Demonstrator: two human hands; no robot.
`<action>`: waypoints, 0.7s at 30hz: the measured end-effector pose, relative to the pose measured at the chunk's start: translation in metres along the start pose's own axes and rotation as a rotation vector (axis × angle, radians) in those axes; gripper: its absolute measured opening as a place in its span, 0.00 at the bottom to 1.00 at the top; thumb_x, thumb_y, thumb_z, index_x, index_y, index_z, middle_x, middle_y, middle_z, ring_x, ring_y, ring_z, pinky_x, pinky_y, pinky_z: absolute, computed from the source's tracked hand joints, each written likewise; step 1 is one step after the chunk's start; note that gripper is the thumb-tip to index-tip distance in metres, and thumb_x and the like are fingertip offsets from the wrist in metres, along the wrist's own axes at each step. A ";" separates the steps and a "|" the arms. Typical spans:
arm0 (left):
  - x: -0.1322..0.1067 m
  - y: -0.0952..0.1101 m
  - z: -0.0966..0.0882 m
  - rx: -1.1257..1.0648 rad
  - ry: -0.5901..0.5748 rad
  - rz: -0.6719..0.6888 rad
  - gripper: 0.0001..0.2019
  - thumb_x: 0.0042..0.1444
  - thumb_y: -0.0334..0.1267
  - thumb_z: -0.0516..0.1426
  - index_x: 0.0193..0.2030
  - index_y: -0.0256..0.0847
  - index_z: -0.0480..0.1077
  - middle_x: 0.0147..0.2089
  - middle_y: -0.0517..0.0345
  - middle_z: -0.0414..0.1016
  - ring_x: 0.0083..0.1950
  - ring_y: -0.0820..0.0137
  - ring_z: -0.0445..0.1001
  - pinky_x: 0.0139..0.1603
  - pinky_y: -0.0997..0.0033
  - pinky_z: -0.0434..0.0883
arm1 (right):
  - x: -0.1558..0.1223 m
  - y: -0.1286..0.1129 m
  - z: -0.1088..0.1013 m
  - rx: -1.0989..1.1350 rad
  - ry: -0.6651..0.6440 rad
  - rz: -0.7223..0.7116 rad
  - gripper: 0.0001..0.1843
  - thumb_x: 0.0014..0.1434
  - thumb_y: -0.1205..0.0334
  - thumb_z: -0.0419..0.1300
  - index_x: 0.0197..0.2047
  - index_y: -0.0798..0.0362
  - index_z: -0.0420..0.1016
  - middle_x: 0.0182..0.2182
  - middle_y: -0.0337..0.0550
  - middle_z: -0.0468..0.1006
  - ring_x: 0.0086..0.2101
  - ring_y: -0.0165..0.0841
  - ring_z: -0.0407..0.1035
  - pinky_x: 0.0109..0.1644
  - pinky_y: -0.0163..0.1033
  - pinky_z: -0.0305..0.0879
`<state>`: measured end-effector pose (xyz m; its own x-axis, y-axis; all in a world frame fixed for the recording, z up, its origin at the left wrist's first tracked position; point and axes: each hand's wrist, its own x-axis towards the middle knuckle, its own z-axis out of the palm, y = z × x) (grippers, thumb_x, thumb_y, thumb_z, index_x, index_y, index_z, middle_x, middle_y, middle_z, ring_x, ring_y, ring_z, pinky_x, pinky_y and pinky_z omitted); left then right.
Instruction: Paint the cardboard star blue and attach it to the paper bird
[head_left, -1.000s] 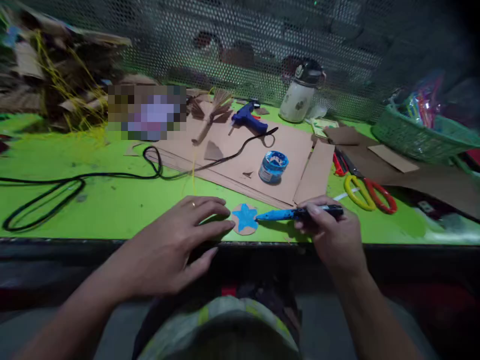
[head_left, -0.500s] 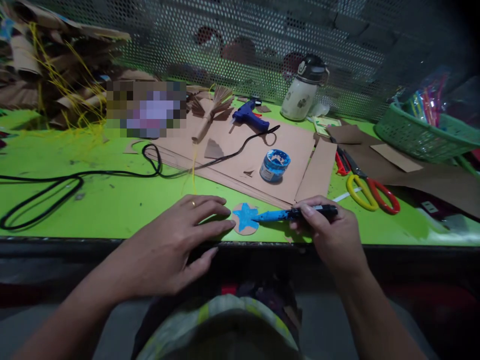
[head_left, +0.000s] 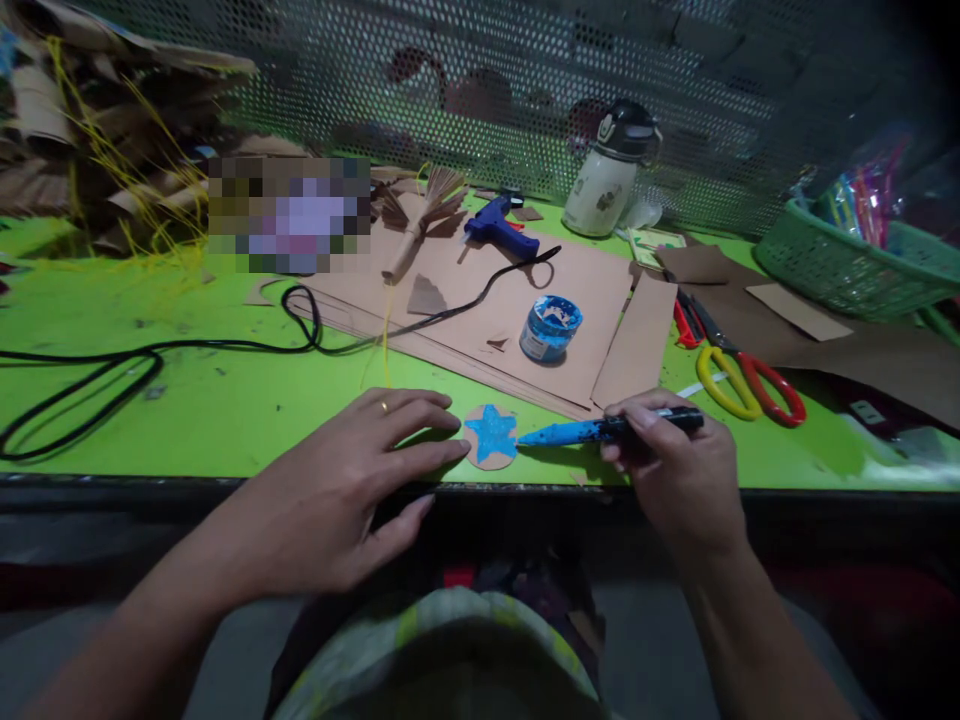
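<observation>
A small round cardboard disc [head_left: 484, 463] with a blue painted star [head_left: 492, 434] lies near the table's front edge. My left hand [head_left: 352, 480] rests palm down with its fingers apart, two fingertips at the disc's left rim. Between the thumb and fingers of my right hand [head_left: 682, 470] is a black pen-shaped tool [head_left: 559, 434], its front half coated in blue paint; whether it is a marker or a brush I cannot tell. Its tip points left, at the disc's right edge. Behind the disc, an open jar of blue paint [head_left: 550, 335] stands on stacked brown cardboard sheets [head_left: 480, 300].
A blue glue gun [head_left: 502, 230] with a looping black cord [head_left: 225, 343] lies behind. Scissors [head_left: 750, 385] with yellow and red handles are at right, near a green basket [head_left: 847, 265]. A bottle [head_left: 600, 185] stands by the perforated back panel; tied cardboard pieces [head_left: 112, 140] pile at left.
My right hand has moved a little to the right, drawing the blue tip from the star's right arm to the disc's edge. My left hand stays in place.
</observation>
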<state>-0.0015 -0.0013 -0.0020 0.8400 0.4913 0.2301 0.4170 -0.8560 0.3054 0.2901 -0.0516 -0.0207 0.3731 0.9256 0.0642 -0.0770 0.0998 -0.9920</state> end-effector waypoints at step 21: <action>0.002 0.001 -0.001 -0.015 0.008 -0.002 0.24 0.57 0.32 0.56 0.62 0.44 0.67 0.60 0.46 0.69 0.64 0.52 0.63 0.62 0.49 0.66 | -0.001 -0.003 0.001 -0.078 0.011 0.001 0.08 0.54 0.62 0.68 0.26 0.53 0.78 0.17 0.37 0.76 0.16 0.27 0.68 0.18 0.30 0.61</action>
<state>0.0003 -0.0012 -0.0002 0.8363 0.4943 0.2373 0.4132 -0.8526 0.3200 0.2893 -0.0521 -0.0181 0.3829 0.9217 0.0622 -0.0057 0.0698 -0.9975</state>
